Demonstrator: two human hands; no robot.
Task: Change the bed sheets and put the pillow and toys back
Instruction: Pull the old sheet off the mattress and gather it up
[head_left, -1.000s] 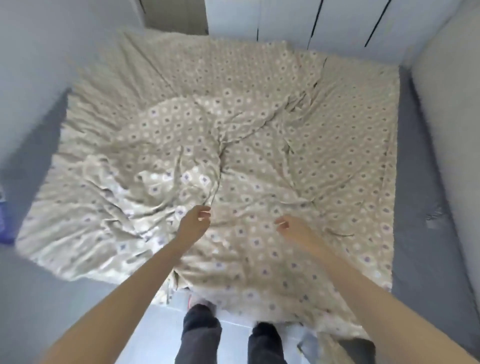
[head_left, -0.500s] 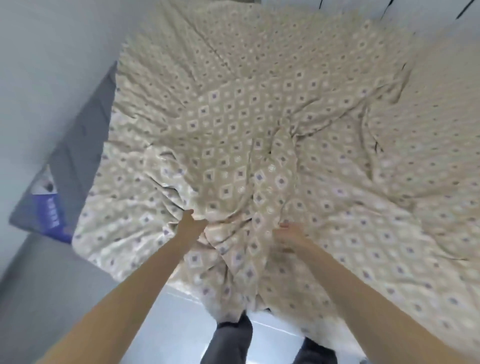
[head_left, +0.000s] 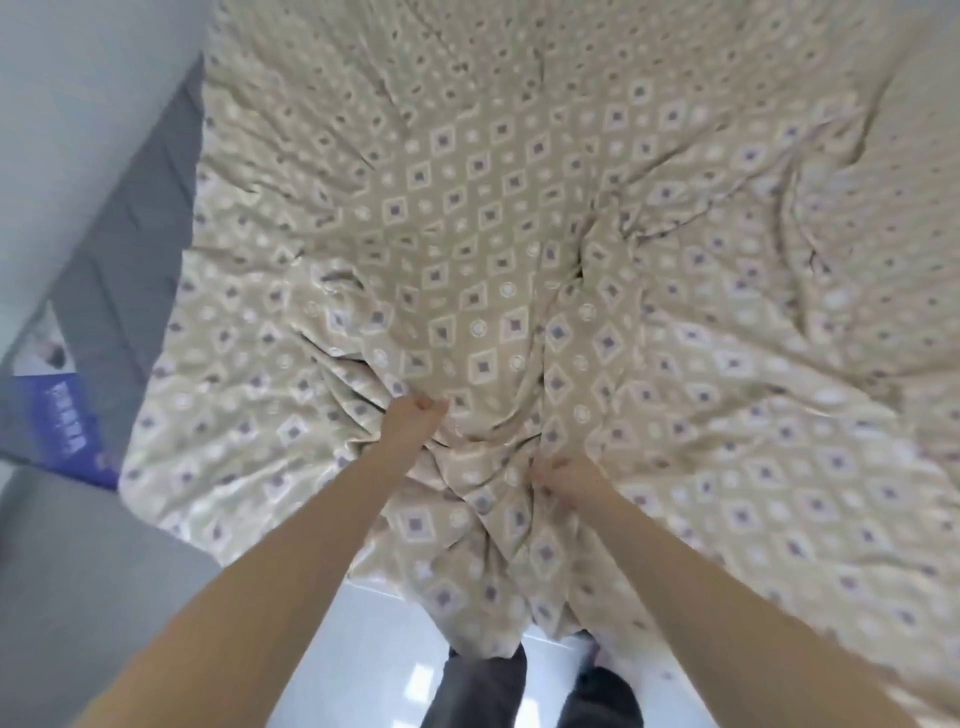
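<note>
Head view: grey mattress (head_left: 130, 249) under sheet (head_left: 519, 208)

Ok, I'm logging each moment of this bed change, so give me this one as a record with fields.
sheet: beige, diamond print, rumpled, spread wide
left hand: grips bunched sheet near its front edge
right hand: grips a sheet fold, apart from left hand
mattress: grey, bare strip at left, blue label
pillow, toys: not in view

Both bare forearms reach forward and down, converging; the left hand (head_left: 413, 418) is fisted round a bunch of the sheet (head_left: 467, 218); the right hand (head_left: 566, 475), nearer the body, grips another fold, fingers curled under.
</note>
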